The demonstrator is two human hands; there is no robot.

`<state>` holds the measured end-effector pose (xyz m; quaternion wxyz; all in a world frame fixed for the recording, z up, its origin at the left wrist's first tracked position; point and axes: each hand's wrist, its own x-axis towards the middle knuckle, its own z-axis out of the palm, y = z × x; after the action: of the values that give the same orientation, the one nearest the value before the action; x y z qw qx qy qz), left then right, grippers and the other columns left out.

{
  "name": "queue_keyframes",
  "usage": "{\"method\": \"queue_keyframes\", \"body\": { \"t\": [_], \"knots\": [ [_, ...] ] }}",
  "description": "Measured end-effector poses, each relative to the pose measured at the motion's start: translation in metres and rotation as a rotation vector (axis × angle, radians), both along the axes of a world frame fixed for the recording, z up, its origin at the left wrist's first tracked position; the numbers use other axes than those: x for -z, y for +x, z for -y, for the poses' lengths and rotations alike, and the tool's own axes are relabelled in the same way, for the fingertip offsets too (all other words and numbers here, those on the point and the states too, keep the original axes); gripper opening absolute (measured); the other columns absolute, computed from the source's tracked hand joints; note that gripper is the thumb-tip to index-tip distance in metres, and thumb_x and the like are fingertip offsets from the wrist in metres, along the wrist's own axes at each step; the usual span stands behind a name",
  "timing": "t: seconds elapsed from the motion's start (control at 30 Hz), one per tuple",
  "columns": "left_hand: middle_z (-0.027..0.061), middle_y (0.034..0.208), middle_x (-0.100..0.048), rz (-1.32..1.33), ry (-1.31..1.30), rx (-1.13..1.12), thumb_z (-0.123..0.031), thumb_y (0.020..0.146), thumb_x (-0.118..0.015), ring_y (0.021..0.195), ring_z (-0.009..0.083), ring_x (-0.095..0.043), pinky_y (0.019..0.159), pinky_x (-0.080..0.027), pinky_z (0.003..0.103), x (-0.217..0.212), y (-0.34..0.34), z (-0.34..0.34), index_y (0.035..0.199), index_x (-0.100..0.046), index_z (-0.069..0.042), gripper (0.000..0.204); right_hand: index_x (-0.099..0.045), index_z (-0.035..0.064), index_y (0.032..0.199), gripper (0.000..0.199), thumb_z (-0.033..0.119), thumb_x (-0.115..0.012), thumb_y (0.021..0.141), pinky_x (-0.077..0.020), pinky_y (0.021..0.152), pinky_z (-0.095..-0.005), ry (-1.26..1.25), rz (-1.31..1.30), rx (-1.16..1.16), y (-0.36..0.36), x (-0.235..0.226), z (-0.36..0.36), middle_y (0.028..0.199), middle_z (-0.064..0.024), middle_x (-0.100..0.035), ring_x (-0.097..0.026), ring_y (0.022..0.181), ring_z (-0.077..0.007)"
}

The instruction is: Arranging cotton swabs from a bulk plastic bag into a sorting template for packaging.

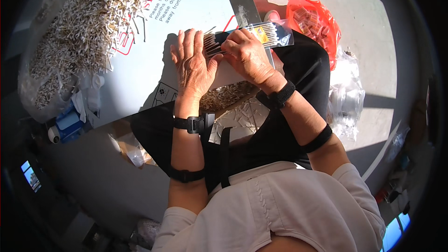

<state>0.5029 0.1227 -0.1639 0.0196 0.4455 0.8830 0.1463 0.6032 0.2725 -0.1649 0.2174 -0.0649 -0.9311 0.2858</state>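
Observation:
My left hand (192,63) and my right hand (247,53) meet over a small clear plastic packet (275,35) with a yellow label, filled with thin white-tipped sticks. The right hand grips the packet near its open end, while the left hand's fingers press a bundle of sticks (211,44) into that end. Both hands rest above a white cardboard sheet (186,14) with red and black print. A small heap of loose sticks (228,94) lies just below my hands, near my lap.
A large pile of loose white sticks (79,23) covers the board's left side. An orange plastic bag (313,21) holding packets and clear plastic bags (347,98) sit to the right on the concrete floor. A blue object (67,123) lies at the left.

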Motion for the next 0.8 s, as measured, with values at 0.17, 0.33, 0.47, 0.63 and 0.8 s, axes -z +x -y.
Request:
{"method": "queue_keyframes", "body": {
  "t": [0.17,0.33,0.47,0.63,0.8],
  "knots": [
    [0.0155,0.149,-0.033,0.091,0.255,0.016,-0.052,0.097,-0.044,0.143,0.0378,-0.022,0.114,-0.02,0.057,0.005,0.0,0.003,0.139,-0.042,-0.003,0.065,-0.063,0.0021,0.109,0.034,0.006,-0.07,0.075,-0.048,0.093,-0.0401,-0.321,-0.137,0.113,-0.001,0.004,0.005,0.119,-0.0152,-0.056,-0.056,0.112,-0.0326],
    [0.0222,0.153,-0.028,0.552,0.886,-0.23,-0.048,0.103,-0.035,0.145,0.0329,-0.023,0.117,-0.021,0.044,0.013,0.009,-0.013,0.146,-0.034,0.002,0.066,-0.05,0.0006,0.133,0.04,0.01,-0.059,0.095,-0.0401,0.106,-0.036,-0.875,-0.316,0.173,-0.016,0.017,0.017,0.142,-0.0182,-0.046,-0.047,0.129,-0.03],
    [0.0156,0.156,-0.027,0.585,0.938,-0.339,-0.048,0.103,-0.036,0.144,0.0251,-0.026,0.117,-0.02,0.04,0.016,0.012,-0.022,0.148,-0.029,0.003,0.068,-0.047,0.0001,0.139,0.041,0.017,-0.051,0.101,-0.0299,0.114,-0.0355,-1.066,-0.34,0.172,-0.026,0.02,0.031,0.149,-0.0174,-0.04,-0.036,0.14,-0.0281],
    [0.0179,0.154,-0.031,0.643,0.992,-0.346,-0.048,0.103,-0.037,0.142,0.0257,-0.029,0.117,-0.02,0.04,0.017,0.018,-0.036,0.147,-0.03,0.004,0.068,-0.046,-0.0007,0.139,0.041,0.016,-0.049,0.102,-0.0313,0.113,-0.0329,-1.13,-0.345,0.157,-0.024,0.024,0.03,0.146,-0.0147,-0.043,-0.04,0.136,-0.0226],
    [0.019,0.152,-0.033,0.69,1.048,-0.32,-0.047,0.103,-0.037,0.141,0.0265,-0.031,0.117,-0.021,0.04,0.015,0.021,-0.042,0.146,-0.033,0.004,0.067,-0.046,-0.0017,0.139,0.04,0.014,-0.049,0.102,-0.0361,0.111,-0.0303,-1.126,-0.333,0.153,-0.023,0.024,0.019,0.14,-0.013,-0.049,-0.047,0.129,-0.0189]
  ]
}}
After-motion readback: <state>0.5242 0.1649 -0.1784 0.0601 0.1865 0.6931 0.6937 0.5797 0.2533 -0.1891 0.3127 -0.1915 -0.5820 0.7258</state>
